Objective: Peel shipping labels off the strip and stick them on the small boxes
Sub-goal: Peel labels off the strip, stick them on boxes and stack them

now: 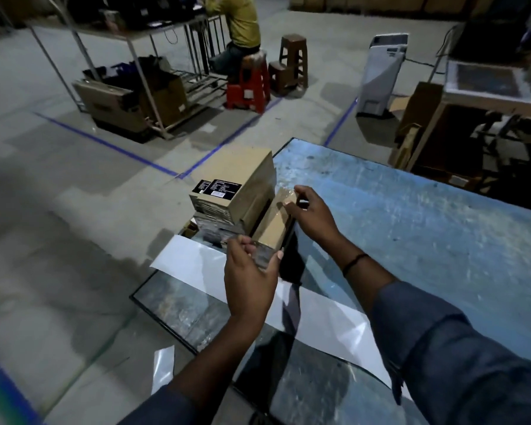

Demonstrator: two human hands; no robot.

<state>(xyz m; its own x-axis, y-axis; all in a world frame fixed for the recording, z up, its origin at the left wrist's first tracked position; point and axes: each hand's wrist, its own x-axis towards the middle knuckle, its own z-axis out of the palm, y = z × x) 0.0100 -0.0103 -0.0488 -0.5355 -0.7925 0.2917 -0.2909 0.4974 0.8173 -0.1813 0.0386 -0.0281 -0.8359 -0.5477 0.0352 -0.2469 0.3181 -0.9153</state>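
Apparently midway through the job, a worker's left hand point(252, 271) grips a small box point(273, 228) by its near end, right hand point(311, 214) pinching its far end at the table point(411, 225) edge; labelled boxes point(242, 173) sit stacked behind, strip point(190, 265) beneath.

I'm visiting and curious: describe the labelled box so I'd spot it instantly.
Find the blue table. At its left edge stands a stack of boxes. The top box alone shows two black labels, unlike the plain box held beside it.
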